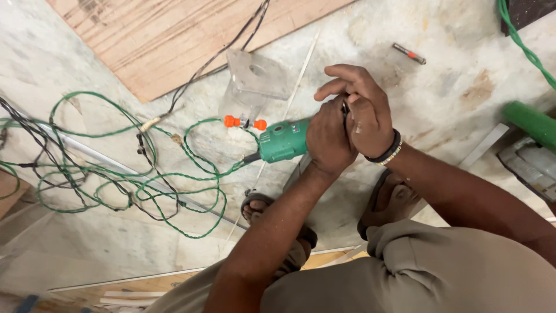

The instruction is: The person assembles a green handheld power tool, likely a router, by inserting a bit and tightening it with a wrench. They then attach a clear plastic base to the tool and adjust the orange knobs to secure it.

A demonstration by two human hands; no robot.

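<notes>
Above the marble floor (434,104), the left hand (329,139) clamps its grip round the green power tool (282,141) while the right hand (365,113) closes over its head, apparently tightening something; the next move likely calls for firm counter-twist.

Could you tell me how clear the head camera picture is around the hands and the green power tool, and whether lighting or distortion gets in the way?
Head view: even, soft light, no glare; the left hand, the right hand and the green power tool are fairly sharp, with only faint shadow on the stone floor; the wide lens bends the edges, and the green cable softens slightly toward the left margin.
</notes>
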